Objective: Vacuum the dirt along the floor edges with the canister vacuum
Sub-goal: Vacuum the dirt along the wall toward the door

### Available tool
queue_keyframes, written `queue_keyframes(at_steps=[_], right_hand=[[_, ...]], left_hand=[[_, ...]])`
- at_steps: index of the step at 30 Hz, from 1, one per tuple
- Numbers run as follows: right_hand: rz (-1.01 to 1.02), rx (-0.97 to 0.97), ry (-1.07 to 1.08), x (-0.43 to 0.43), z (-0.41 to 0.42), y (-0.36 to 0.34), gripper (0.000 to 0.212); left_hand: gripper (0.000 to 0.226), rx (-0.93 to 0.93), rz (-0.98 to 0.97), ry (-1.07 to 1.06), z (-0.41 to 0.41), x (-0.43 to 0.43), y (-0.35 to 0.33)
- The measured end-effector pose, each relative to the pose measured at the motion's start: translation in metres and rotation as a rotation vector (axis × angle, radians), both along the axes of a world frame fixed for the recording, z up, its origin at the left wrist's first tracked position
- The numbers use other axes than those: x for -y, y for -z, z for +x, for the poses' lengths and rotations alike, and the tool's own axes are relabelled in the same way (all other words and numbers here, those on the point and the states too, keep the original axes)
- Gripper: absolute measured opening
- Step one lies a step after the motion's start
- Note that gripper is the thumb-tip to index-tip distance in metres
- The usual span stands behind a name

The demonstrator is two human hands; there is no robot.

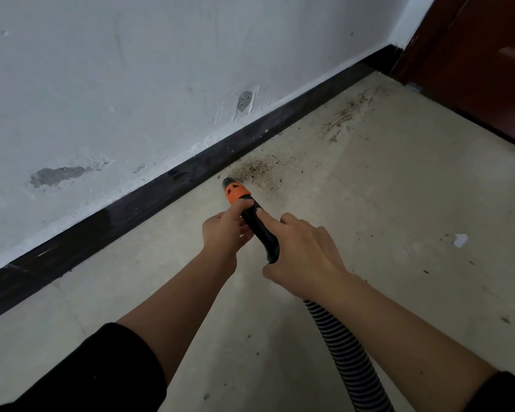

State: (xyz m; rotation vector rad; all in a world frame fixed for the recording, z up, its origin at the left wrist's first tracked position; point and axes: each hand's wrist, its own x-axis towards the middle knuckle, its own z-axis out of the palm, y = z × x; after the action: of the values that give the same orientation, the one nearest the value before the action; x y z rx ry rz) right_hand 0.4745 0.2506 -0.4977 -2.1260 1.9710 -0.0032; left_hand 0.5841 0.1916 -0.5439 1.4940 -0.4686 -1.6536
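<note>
The vacuum's black nozzle handle [260, 230] with an orange collar [236, 194] points down at the floor beside the black baseboard [149, 200]. My left hand [225, 230] grips the handle just behind the collar. My right hand [302, 251] holds the handle's rear end, where the ribbed black hose [351, 361] trails toward the lower right. The nozzle tip [228, 182] sits at the near edge of a patch of brown dirt [260, 169]. A second streak of dirt [344, 115] lies farther along the edge.
A white scuffed wall [131, 84] rises behind the baseboard. A dark red door [482, 60] stands at the far right corner. A white scrap [460, 240] and a few specks lie on the beige floor [399, 188] to the right.
</note>
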Motion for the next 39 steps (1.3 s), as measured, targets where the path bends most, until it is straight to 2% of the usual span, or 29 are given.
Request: queue_keyframes(at_steps=[11,16,30,39], right_hand=[[0.029,-0.03,0.028,-0.018,-0.03,-0.006,0.088],[0.03,-0.035,0.042,-0.038,-0.04,-0.006,0.087],[0.056,-0.025,0.081,-0.064,-0.083,-0.012,0.091],[0.053,-0.034,0.132,-0.062,-0.095,-0.011,0.091]], left_hand=[[0.014,-0.015,-0.003,0.129,-0.027,-0.011,0.002],[0.025,0.011,0.007,0.205,-0.038,-0.023,0.002],[0.034,-0.016,0.02,0.266,-0.079,-0.043,-0.001],[0.027,-0.024,0.004,0.295,-0.098,-0.041,-0.001]])
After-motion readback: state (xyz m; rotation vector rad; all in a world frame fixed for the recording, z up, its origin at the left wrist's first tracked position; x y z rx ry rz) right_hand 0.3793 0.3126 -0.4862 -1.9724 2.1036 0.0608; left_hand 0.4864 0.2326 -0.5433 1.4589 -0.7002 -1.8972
